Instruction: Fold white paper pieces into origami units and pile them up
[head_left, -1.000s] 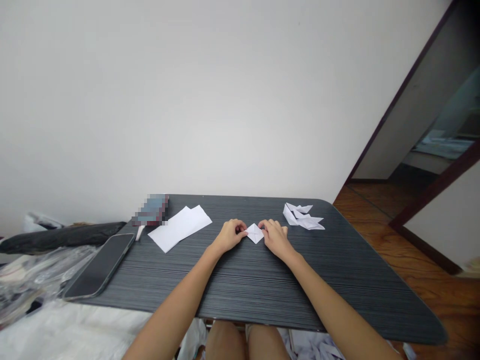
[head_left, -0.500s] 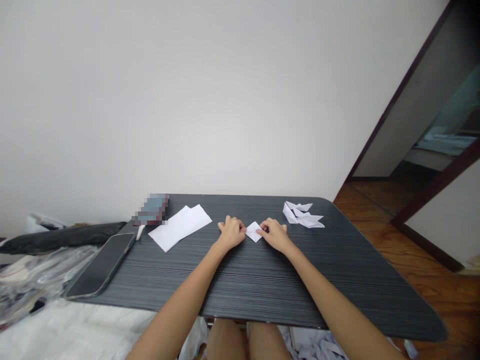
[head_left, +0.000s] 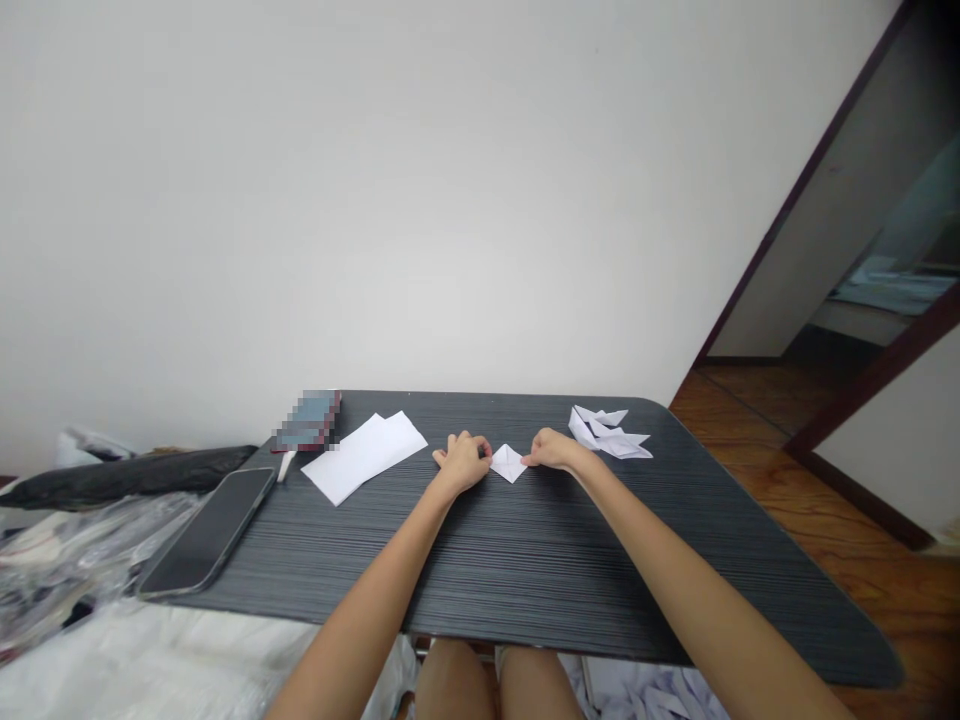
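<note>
A small folded paper diamond (head_left: 508, 464) lies on the dark table between my two hands. My left hand (head_left: 463, 463) pinches or presses its left corner, fingers curled. At the opposite corner, my right hand (head_left: 551, 450) grips the paper's edge between thumb and fingertips. A few creases show across the white diamond. Behind my right hand sit several folded paper pieces (head_left: 611, 435) with pointed ends. White paper sheets (head_left: 365, 455) lie overlapping to the left of my left hand.
A phone (head_left: 210, 530) rests at the table's left edge. Near the back left is a pixelated red-edged object (head_left: 309, 420) with a small white item beside it. Plastic-wrapped things and a long black bundle (head_left: 135, 472) lie left of the table (head_left: 525, 570). A wall stands behind.
My right hand has turned, its wrist raised, and its fingers have slid outward to the diamond's right corner, uncovering more paper. My left hand stays nearly in place.
</note>
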